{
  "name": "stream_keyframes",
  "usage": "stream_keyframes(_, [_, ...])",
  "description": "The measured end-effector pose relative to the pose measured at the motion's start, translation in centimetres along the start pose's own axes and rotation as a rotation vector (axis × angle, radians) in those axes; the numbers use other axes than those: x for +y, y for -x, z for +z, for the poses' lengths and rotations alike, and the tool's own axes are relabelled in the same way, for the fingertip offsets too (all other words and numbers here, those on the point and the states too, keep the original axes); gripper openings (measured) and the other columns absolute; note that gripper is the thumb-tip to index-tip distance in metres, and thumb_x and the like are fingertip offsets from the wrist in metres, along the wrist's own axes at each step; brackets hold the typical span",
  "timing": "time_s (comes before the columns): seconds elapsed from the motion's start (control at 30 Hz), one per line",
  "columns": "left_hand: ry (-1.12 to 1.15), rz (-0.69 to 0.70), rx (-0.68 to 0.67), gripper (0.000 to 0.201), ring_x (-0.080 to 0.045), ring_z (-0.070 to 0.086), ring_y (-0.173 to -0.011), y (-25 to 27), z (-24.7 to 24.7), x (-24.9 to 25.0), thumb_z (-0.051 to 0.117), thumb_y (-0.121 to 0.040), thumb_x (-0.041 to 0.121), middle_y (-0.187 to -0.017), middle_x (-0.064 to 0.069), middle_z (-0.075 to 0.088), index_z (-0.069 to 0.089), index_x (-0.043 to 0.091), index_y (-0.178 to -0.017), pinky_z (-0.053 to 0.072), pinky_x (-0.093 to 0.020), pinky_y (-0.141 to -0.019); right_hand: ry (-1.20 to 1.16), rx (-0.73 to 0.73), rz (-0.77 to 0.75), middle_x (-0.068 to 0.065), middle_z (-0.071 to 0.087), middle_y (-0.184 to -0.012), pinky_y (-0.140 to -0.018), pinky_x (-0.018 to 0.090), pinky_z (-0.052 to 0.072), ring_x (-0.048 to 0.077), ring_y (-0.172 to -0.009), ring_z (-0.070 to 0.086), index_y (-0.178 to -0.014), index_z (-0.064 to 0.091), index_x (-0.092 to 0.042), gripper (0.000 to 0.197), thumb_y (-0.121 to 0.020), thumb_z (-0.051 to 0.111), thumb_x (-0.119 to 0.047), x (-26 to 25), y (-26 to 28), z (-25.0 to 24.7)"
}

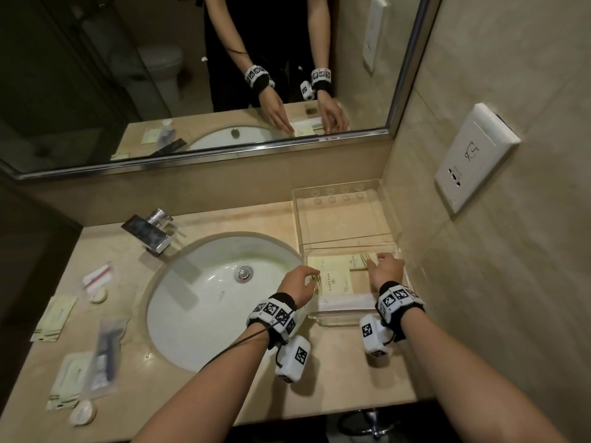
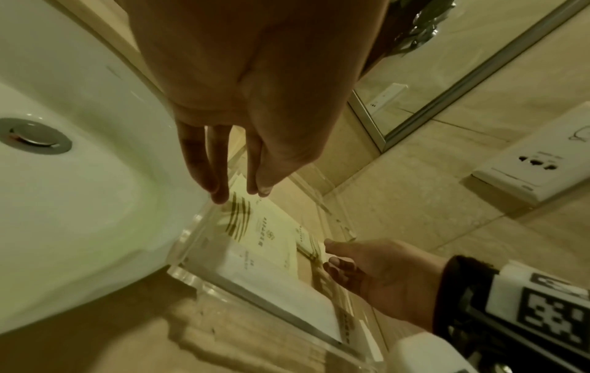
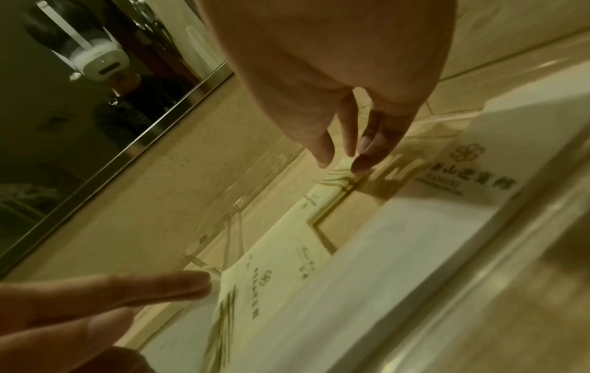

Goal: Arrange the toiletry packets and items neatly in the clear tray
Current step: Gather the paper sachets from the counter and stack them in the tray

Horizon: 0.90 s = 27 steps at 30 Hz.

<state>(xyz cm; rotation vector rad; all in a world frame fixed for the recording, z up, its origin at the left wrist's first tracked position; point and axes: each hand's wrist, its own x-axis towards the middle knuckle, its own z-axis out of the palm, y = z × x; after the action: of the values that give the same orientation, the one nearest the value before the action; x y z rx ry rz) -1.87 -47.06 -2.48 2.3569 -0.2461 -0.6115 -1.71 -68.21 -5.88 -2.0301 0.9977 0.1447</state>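
A clear tray (image 1: 345,319) stands right of the sink, against the wall. Its far compartment is bare. In the near compartment lie a cream packet (image 1: 334,281), a second cream packet (image 1: 348,262) behind it and a long white packet (image 1: 345,303) in front. My left hand (image 1: 311,278) reaches in from the sink side. Its straight fingers (image 2: 220,186) point down at the striped end of the cream packet (image 2: 255,227). My right hand (image 1: 372,262) is at the far cream packet's striped end, with straight fingers (image 3: 360,156) on it. Neither hand grips anything.
Loose items lie on the counter left of the sink (image 1: 208,298): cream packets (image 1: 54,318), a red-striped sachet (image 1: 96,278), a bagged toothbrush kit (image 1: 105,356) and round white pieces (image 1: 83,412). A chrome faucet (image 1: 147,230) stands behind the basin. A wall socket (image 1: 473,158) is on the right.
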Motion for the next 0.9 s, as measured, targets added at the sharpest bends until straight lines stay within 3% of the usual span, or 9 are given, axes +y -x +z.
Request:
stream_keyframes(0.17, [-0.127,-0.005,-0.017,0.044,-0.029,0.038,-0.136,-0.9,0.4,-0.1,0.042,-0.096,0.014,-0.150,-0.003,0.041,0.047,0.015,-0.140,0.026,-0.034,-0.115,0.052,0.001,-0.034,0.020,0.046,-0.135,-0.097,0.038,0.046,0.038,-0.112,0.058,-0.128,0.057,-0.004,0.040,-0.092,0.062,-0.021,0.8,-0.2,0.6])
stream_keyframes(0.37, [-0.290,-0.065,-0.193,0.047,-0.034,0.025,-0.142,-1.4,0.4,0.4,0.029,-0.102,0.017,-0.159,-0.004,0.022,0.030,0.013,-0.148,0.015,-0.035,-0.117,0.049,-0.041,-0.050,0.019,0.053,-0.135,-0.100,0.037,0.044,0.035,-0.118,0.056,-0.131,0.057,-0.007,0.045,-0.091,0.061,-0.026,0.9,-0.4,0.4])
stream_keyframes(0.47, [-0.254,-0.071,-0.199,0.047,-0.033,0.024,-0.143,-1.7,0.4,-0.1,0.031,-0.101,0.018,-0.159,-0.003,0.023,0.031,0.015,-0.148,0.015,-0.036,-0.118,0.025,-0.060,-0.050,0.017,0.055,-0.135,-0.105,0.040,0.043,0.033,-0.122,0.055,-0.133,0.054,-0.008,0.048,-0.090,0.062,-0.029,1.1,-0.6,0.0])
stream_keyframes(0.57, [-0.089,-0.048,-0.078,0.043,-0.028,0.035,-0.138,-1.6,-0.1,-0.7,0.039,-0.099,0.016,-0.152,-0.005,0.038,0.044,0.015,-0.141,0.024,-0.036,-0.116,-0.012,-0.036,-0.043,0.016,0.056,-0.134,-0.103,0.040,0.045,0.032,-0.119,0.057,-0.130,0.055,-0.009,0.047,-0.089,0.064,-0.028,1.1,0.0,-0.6])
stream_keyframes(0.63, [0.052,-0.033,0.034,0.035,-0.024,0.050,-0.127,-1.2,-1.1,-0.8,0.045,-0.097,0.014,-0.137,-0.006,0.055,0.056,0.013,-0.130,0.037,-0.031,-0.106,-0.042,-0.001,-0.073,0.015,0.059,-0.128,-0.095,0.036,0.047,0.031,-0.112,0.059,-0.124,0.058,-0.009,0.040,-0.089,0.065,-0.025,0.6,0.8,-1.0])
stream_keyframes(0.73, [0.272,-0.069,0.129,0.023,-0.019,0.064,-0.096,-0.4,-3.0,-1.5,0.050,-0.094,0.013,-0.112,-0.005,0.069,0.067,0.012,-0.110,0.047,-0.025,-0.081,-0.156,-0.014,-0.174,0.007,0.065,-0.111,-0.081,0.028,0.046,0.024,-0.099,0.061,-0.115,0.062,-0.009,0.028,-0.089,0.064,-0.018,-1.6,2.9,-1.0])
stream_keyframes(0.8, [0.378,-0.103,0.160,0.021,-0.012,0.061,-0.075,0.5,-4.4,-2.5,0.050,-0.094,0.013,-0.100,-0.007,0.070,0.067,0.011,-0.104,0.047,-0.021,-0.065,-0.216,-0.077,-0.255,0.001,0.066,-0.100,-0.079,0.026,0.047,0.020,-0.095,0.063,-0.109,0.065,-0.011,0.021,-0.088,0.064,-0.017,-3.6,4.8,0.0])
stream_keyframes(0.9, [0.489,-0.160,0.201,0.020,-0.013,0.058,-0.065,2.2,-6.7,-4.9,0.048,-0.094,0.012,-0.089,-0.007,0.068,0.067,0.009,-0.100,0.046,-0.021,-0.057,-0.244,-0.221,-0.339,0.001,0.069,-0.097,-0.083,0.032,0.054,0.021,-0.092,0.067,-0.102,0.068,-0.014,0.016,-0.088,0.066,-0.021,-6.6,7.7,2.8])
